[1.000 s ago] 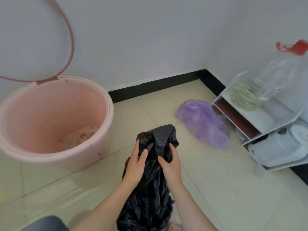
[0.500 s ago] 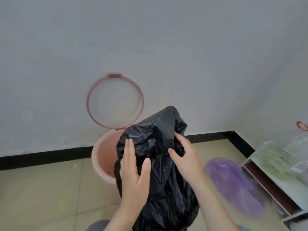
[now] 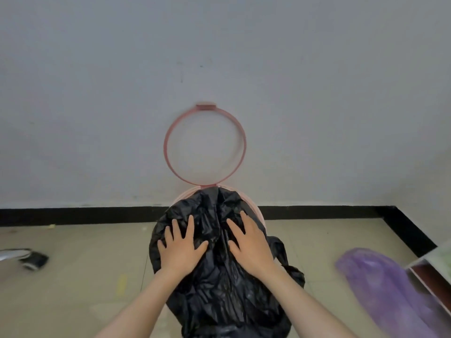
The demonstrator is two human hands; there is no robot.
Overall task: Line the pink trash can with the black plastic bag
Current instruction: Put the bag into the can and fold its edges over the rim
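Note:
The black plastic bag (image 3: 219, 289) is crumpled and held up in front of the pink trash can (image 3: 256, 209), hiding all of the can except thin parts of its rim. The can's pink ring lid (image 3: 167, 147) stands open against the white wall. My left hand (image 3: 181, 250) lies on the upper left of the bag with fingers spread. My right hand (image 3: 249, 245) lies on the upper right in the same way. Both hands press on and hold the bag, whose top reaches the can's far rim.
A purple plastic bag (image 3: 380, 286) lies on the tiled floor at the right, next to a white shelf unit (image 3: 432, 272) at the frame edge. A dark shoe-like object (image 3: 33, 261) lies at the far left. A black baseboard (image 3: 73, 214) runs along the wall.
The view has swung so the can is now straight ahead. Both hands have carried the black bag up and forward to the can and now lie spread over it.

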